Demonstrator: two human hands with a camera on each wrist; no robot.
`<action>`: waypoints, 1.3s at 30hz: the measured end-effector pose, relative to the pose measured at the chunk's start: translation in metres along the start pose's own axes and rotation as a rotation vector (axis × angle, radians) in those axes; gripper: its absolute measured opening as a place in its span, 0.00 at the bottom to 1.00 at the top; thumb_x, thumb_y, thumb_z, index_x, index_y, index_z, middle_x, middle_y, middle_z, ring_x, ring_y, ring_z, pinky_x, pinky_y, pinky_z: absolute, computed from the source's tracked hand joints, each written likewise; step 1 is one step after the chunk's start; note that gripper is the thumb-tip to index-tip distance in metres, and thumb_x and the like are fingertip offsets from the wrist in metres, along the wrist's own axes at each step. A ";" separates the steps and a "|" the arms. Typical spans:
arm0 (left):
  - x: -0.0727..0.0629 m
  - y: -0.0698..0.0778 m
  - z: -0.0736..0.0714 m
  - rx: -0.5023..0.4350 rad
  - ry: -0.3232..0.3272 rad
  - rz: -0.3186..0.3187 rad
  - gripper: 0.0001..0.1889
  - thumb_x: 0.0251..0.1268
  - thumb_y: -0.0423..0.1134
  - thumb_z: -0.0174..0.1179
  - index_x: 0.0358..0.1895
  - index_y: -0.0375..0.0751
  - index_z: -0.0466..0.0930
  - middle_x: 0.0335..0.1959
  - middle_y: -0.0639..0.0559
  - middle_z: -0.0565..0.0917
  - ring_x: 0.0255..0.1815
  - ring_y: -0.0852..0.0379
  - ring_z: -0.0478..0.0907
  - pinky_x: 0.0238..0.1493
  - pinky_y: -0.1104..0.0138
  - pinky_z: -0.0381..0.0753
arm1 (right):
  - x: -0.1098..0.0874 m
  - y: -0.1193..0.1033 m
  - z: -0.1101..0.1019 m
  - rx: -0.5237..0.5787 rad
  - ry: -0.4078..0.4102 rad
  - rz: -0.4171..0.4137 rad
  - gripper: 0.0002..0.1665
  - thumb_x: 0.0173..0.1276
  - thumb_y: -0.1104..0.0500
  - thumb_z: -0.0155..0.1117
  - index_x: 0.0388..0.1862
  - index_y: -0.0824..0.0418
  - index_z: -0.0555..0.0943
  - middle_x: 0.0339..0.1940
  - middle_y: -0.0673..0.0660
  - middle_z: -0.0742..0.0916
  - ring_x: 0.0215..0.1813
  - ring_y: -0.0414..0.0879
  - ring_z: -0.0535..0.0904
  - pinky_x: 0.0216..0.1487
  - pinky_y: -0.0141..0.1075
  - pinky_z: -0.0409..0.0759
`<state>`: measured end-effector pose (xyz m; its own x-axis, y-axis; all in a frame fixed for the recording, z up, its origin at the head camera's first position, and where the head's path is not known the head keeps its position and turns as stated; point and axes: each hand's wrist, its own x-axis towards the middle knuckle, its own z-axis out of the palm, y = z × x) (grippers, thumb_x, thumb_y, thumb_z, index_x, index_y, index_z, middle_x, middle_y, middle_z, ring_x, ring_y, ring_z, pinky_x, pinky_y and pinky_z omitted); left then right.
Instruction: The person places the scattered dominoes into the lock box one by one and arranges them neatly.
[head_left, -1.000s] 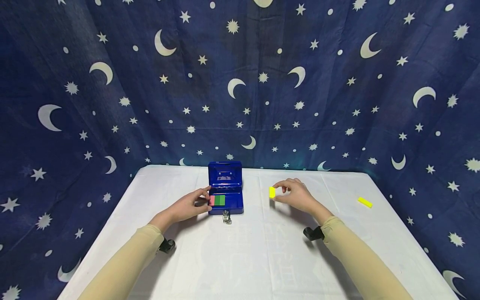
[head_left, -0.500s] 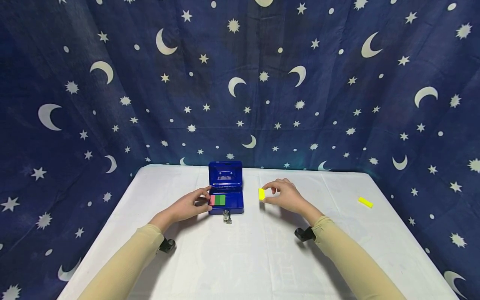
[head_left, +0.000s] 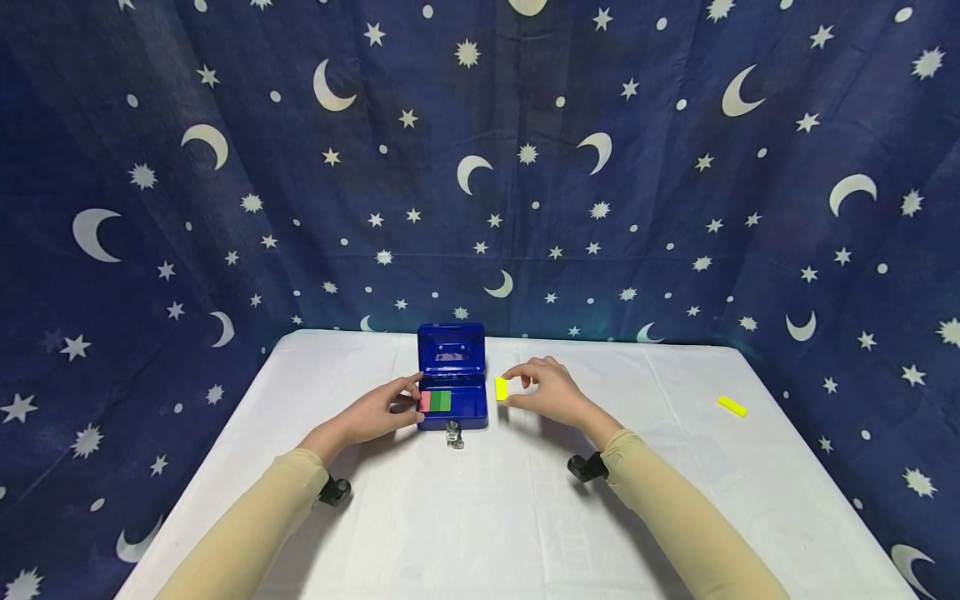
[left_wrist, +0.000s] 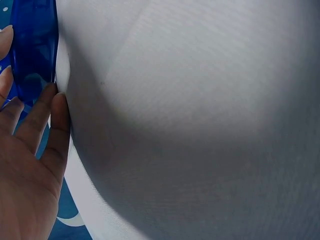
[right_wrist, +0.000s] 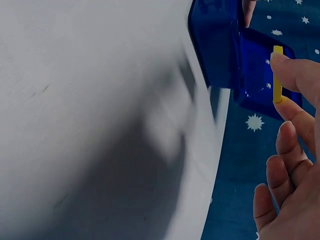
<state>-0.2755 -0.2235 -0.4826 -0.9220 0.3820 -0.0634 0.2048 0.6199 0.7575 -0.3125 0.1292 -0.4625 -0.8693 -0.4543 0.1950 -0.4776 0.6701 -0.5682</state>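
Observation:
A small blue metal box [head_left: 472,402] with a hinged lid stands on the table, its lid raised at the back. In its left part lie a pink block [head_left: 425,402] and green blocks [head_left: 441,401], side by side. My left hand [head_left: 378,410] touches the box's left side, thumb near the front corner and fingertips along the wall. My right hand [head_left: 555,393] pinches a thin yellow block [head_left: 501,389] between thumb and index finger, just right of the box. In the right wrist view the yellow block [right_wrist: 278,75] is seen narrow edge on, its other fingers loosely bent.
A second yellow block [head_left: 732,406] lies far right on the white table [head_left: 465,525]. A silver latch [head_left: 454,435] hangs at the box's front. A dark blue curtain [head_left: 420,192] with moons and stars surrounds the table's back and sides.
My right hand has moved left with the yellow block, from the middle right of the table to close beside the box. The left hand and the box have stayed in place.

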 end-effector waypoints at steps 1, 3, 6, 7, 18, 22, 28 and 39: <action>0.000 0.000 0.000 0.000 0.001 -0.001 0.15 0.69 0.49 0.67 0.50 0.50 0.74 0.81 0.55 0.59 0.70 0.48 0.72 0.72 0.45 0.64 | 0.001 -0.002 0.001 0.002 -0.002 0.000 0.25 0.56 0.46 0.79 0.53 0.45 0.87 0.31 0.45 0.78 0.41 0.46 0.67 0.45 0.42 0.64; 0.000 0.000 0.000 0.002 0.001 -0.005 0.15 0.68 0.50 0.67 0.50 0.50 0.74 0.81 0.55 0.59 0.70 0.47 0.72 0.73 0.45 0.64 | 0.004 -0.004 0.003 0.006 -0.002 0.002 0.24 0.56 0.46 0.79 0.53 0.45 0.87 0.31 0.45 0.78 0.41 0.46 0.67 0.45 0.42 0.64; 0.000 0.000 0.000 0.005 0.001 -0.011 0.16 0.68 0.50 0.67 0.50 0.50 0.74 0.81 0.56 0.59 0.71 0.46 0.71 0.72 0.45 0.64 | 0.007 -0.008 0.006 -0.003 -0.006 0.008 0.24 0.56 0.45 0.79 0.53 0.44 0.87 0.30 0.45 0.78 0.41 0.46 0.67 0.45 0.42 0.64; 0.000 0.000 0.000 0.004 0.001 -0.012 0.16 0.68 0.51 0.67 0.50 0.50 0.74 0.81 0.56 0.59 0.71 0.46 0.71 0.72 0.45 0.64 | 0.009 -0.008 0.007 -0.009 -0.006 0.010 0.24 0.56 0.44 0.79 0.53 0.44 0.87 0.30 0.45 0.78 0.41 0.46 0.67 0.45 0.42 0.64; 0.000 0.001 0.000 -0.007 0.008 -0.011 0.15 0.68 0.49 0.68 0.50 0.50 0.75 0.81 0.55 0.58 0.70 0.45 0.72 0.72 0.46 0.64 | 0.022 -0.018 0.017 -0.024 -0.019 0.017 0.25 0.55 0.43 0.79 0.52 0.45 0.87 0.33 0.54 0.82 0.41 0.47 0.68 0.45 0.43 0.63; 0.001 0.001 0.001 -0.005 0.014 -0.017 0.16 0.68 0.49 0.68 0.50 0.50 0.75 0.81 0.55 0.59 0.70 0.45 0.72 0.72 0.45 0.64 | 0.027 -0.020 0.021 -0.042 -0.029 0.028 0.24 0.55 0.40 0.78 0.51 0.43 0.87 0.35 0.56 0.83 0.41 0.46 0.67 0.44 0.43 0.63; 0.000 -0.001 0.001 -0.001 0.014 -0.009 0.17 0.67 0.51 0.68 0.51 0.51 0.75 0.80 0.55 0.59 0.71 0.44 0.71 0.72 0.44 0.63 | 0.030 -0.025 0.028 -0.088 -0.037 0.031 0.25 0.56 0.38 0.77 0.52 0.42 0.87 0.32 0.50 0.81 0.41 0.46 0.67 0.45 0.43 0.63; 0.000 0.000 0.000 0.001 0.012 -0.014 0.17 0.67 0.51 0.68 0.51 0.50 0.74 0.80 0.54 0.60 0.71 0.44 0.71 0.72 0.44 0.64 | 0.038 -0.036 0.041 -0.205 -0.035 0.065 0.26 0.55 0.36 0.78 0.51 0.41 0.88 0.37 0.51 0.82 0.42 0.47 0.66 0.44 0.42 0.64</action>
<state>-0.2756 -0.2230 -0.4826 -0.9286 0.3652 -0.0657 0.1927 0.6259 0.7557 -0.3229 0.0638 -0.4676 -0.8960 -0.4236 0.1331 -0.4394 0.8026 -0.4033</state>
